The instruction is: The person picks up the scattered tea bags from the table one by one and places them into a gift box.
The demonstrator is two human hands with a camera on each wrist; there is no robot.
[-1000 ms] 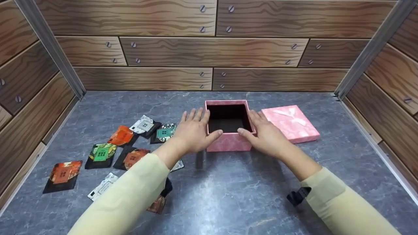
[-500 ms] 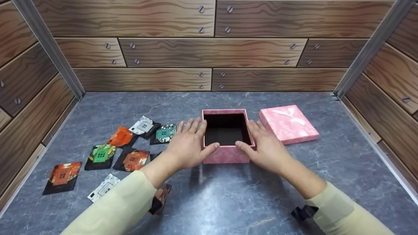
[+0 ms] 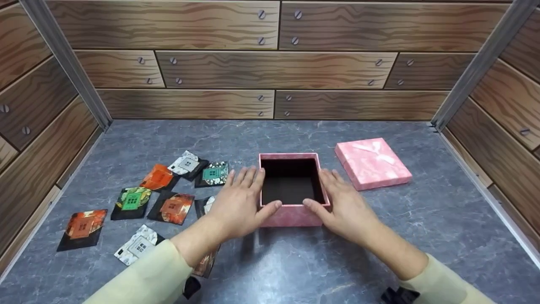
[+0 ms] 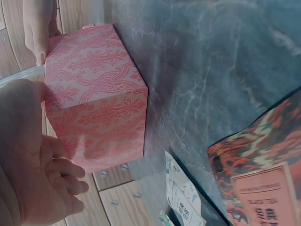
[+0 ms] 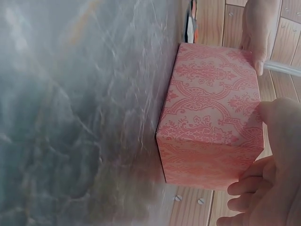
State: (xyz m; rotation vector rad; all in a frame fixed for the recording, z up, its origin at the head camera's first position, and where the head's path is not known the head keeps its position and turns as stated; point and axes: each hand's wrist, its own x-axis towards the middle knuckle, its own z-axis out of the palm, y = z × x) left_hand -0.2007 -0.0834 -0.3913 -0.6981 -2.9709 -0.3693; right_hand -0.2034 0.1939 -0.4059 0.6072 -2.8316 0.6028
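sleeves (image 3: 139,276) in pale yellow come in along the bottom of the head view, where the left forearm (image 3: 196,242) partly hides a brown sachet (image 3: 206,265) left of lower centre. beyond them, the left hand (image 3: 238,207) and right hand (image 3: 348,211) lie flat against opposite sides of the pink gift box (image 3: 291,216), fingers straight along its walls, thumbs at the near rim; they press from either side, neither curled round it. the box stands upright and lidless in the middle of the frame, lower in the picture than a second ago, slid across the marbled tabletop (image 3: 455,219) toward the person, which seems to bring its opening into easier reach. printed sachets (image 3: 131,202) lie scattered at left, and the pink lid (image 3: 373,164) with its pale bow lies at right, now with a visible gap from the right hand. behind, wood-print panels (image 3: 215,67) fill the top. only the head view looks into the dark interior (image 3: 289,181); both wrist views show the damask pattern on the outer walls instead. the left wrist view also puts a red-printed sachet (image 4: 265,197) large at lower right, while the right wrist view catches just a sliver of something colourful at top centre.
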